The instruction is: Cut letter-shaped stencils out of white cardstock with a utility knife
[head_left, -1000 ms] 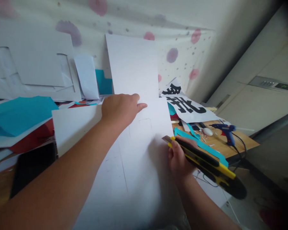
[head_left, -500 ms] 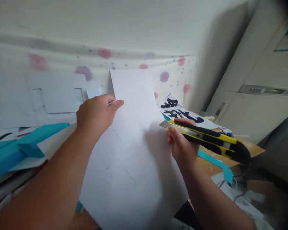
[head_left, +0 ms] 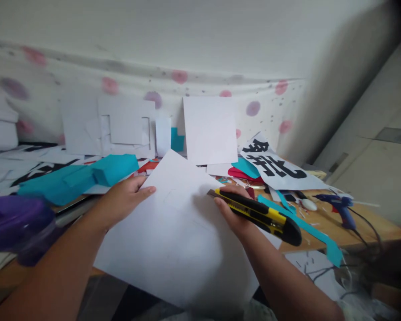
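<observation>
A large white sheet of card (head_left: 173, 254) with faint pencil lines spans the space before me, its near edge past the table's front. My left hand (head_left: 128, 198) grips the sheet's left edge, thumb on top and fingers beneath. In my right hand (head_left: 237, 211) is a yellow and black utility knife (head_left: 257, 214), its blade out and pointing left over the card. That hand is at the right side of the sheet; whether it also touches the card I cannot tell.
Behind stands a white square board (head_left: 210, 129) against the spotted cloth. Teal folded paper (head_left: 87, 176) lies left, near a purple container (head_left: 18, 227). To the right are a lettered sheet (head_left: 274, 167), a teal strip (head_left: 307, 227) and a blue glue gun (head_left: 341, 207) on the wooden table (head_left: 377, 223).
The view has swung left, bringing the purple container and glue gun into sight. The sheet has turned and lowered, uncovering the square board behind. Both hands keep their holds.
</observation>
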`<action>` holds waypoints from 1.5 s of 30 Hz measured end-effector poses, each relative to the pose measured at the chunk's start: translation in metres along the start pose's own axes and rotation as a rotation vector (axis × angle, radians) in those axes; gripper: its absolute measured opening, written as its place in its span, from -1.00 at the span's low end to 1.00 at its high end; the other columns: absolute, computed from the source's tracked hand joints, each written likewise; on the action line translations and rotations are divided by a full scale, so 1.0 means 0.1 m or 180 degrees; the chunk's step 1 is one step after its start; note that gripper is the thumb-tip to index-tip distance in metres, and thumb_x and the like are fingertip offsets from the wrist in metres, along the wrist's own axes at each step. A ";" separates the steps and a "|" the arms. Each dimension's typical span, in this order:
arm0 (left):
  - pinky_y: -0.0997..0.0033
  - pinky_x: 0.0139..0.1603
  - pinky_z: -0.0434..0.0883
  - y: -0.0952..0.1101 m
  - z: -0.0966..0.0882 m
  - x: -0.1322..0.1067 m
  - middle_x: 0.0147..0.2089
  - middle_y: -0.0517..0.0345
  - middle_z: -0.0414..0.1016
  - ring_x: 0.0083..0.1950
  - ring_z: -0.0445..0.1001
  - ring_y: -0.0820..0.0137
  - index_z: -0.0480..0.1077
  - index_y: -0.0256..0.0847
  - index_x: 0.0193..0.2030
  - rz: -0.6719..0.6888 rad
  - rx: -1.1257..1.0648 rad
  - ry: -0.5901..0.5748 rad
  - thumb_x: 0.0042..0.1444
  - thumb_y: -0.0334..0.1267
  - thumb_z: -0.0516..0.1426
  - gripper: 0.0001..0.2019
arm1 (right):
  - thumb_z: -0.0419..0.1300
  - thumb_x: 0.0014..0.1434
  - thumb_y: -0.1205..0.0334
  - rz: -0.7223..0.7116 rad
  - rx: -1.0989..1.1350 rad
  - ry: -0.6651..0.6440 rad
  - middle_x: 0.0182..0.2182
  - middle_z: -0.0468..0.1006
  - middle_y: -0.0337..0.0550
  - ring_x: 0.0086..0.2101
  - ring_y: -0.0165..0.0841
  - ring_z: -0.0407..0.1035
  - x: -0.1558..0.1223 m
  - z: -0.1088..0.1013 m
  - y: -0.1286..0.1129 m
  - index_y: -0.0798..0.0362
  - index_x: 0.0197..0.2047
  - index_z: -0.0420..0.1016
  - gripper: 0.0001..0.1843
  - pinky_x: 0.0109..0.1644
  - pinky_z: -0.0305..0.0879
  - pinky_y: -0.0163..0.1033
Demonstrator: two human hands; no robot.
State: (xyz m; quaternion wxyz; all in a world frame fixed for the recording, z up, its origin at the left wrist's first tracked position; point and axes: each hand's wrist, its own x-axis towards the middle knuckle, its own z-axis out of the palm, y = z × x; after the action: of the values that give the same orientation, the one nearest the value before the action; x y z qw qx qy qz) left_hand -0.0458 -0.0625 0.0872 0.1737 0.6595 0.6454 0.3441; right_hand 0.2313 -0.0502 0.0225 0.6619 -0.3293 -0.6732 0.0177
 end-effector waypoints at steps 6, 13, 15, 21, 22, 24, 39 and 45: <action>0.11 -0.12 0.39 -0.03 0.12 0.06 -0.10 -0.05 0.56 -0.07 0.51 0.00 0.40 -0.15 0.00 0.0081 0.0606 0.0100 0.05 0.17 0.08 -0.48 | 0.30 0.00 0.16 -0.0278 -0.0651 0.0100 -0.46 0.63 -0.27 -0.48 -0.31 0.53 0.04 0.25 -0.11 -0.07 -0.31 0.50 -0.86 -0.37 0.49 -0.21; 0.10 -0.06 0.38 -0.05 0.26 -0.03 0.02 -0.05 0.52 0.07 0.45 -0.08 0.24 -0.07 0.21 -0.0045 0.0926 0.0561 0.09 0.15 0.08 -0.40 | 0.35 0.00 0.14 -0.0336 -0.0817 -0.0121 -0.42 0.65 -0.28 -0.45 -0.32 0.56 -0.07 0.25 -0.03 -0.05 -0.23 0.50 -0.77 -0.35 0.50 -0.24; 0.13 -0.06 0.38 -0.03 0.25 -0.05 -0.01 0.01 0.53 0.06 0.46 -0.04 0.15 0.02 0.30 0.0045 0.0937 0.0601 0.11 0.10 0.09 -0.37 | 0.37 0.01 0.17 -0.0329 -0.0740 -0.0278 -0.42 0.65 -0.29 -0.44 -0.34 0.56 -0.08 0.22 -0.05 -0.05 -0.20 0.49 -0.74 -0.35 0.49 -0.27; 0.13 -0.17 0.37 -0.03 0.21 -0.05 -0.23 0.05 0.58 -0.12 0.51 -0.05 0.00 0.09 0.41 0.0067 0.0991 0.0382 0.12 0.18 0.06 -0.26 | 0.37 0.02 0.23 -0.0399 -0.0764 -0.0430 -0.43 0.63 -0.29 -0.46 -0.34 0.55 -0.05 0.20 -0.12 -0.07 -0.17 0.47 -0.72 -0.37 0.50 -0.25; 0.13 -0.18 0.36 -0.04 0.21 -0.05 -0.26 0.05 0.58 -0.14 0.51 -0.06 0.01 0.09 0.41 0.0057 0.0984 0.0379 0.12 0.19 0.05 -0.26 | 0.37 0.01 0.23 -0.0423 -0.0777 -0.0403 -0.43 0.63 -0.29 -0.46 -0.33 0.55 -0.05 0.21 -0.12 -0.07 -0.18 0.47 -0.72 -0.37 0.50 -0.25; 0.12 -0.22 0.35 -0.05 0.22 -0.05 -0.31 0.05 0.57 -0.19 0.51 -0.06 0.03 0.10 0.41 0.0054 0.0949 0.0391 0.12 0.20 0.04 -0.27 | 0.37 0.00 0.22 -0.0440 -0.0789 -0.0328 -0.44 0.63 -0.30 -0.47 -0.33 0.55 -0.05 0.21 -0.11 -0.08 -0.19 0.47 -0.73 -0.37 0.50 -0.24; 0.13 -0.30 0.32 -0.07 0.23 -0.06 -0.42 0.10 0.52 -0.29 0.49 -0.02 0.12 0.20 0.36 0.0089 0.0920 0.0428 0.11 0.22 0.03 -0.33 | 0.36 0.02 0.20 -0.0693 -0.0823 -0.0325 -0.44 0.64 -0.28 -0.49 -0.32 0.56 -0.04 0.23 -0.07 -0.07 -0.15 0.46 -0.71 -0.41 0.52 -0.26; 0.16 -0.30 0.30 -0.11 0.25 -0.06 -0.43 0.11 0.51 -0.32 0.48 0.03 0.11 0.24 0.36 0.0206 0.0988 0.0527 0.12 0.23 0.02 -0.35 | 0.37 0.01 0.24 -0.0789 -0.0765 -0.0380 -0.46 0.63 -0.29 -0.53 -0.35 0.53 -0.02 0.25 -0.10 -0.09 -0.12 0.46 -0.66 -0.46 0.49 -0.31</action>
State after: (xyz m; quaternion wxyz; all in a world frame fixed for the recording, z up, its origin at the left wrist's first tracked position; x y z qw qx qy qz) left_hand -0.0363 -0.0614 0.0611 0.0048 0.6683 0.6812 0.2989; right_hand 0.2041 -0.0488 0.0219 0.5737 -0.3189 -0.7440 -0.1251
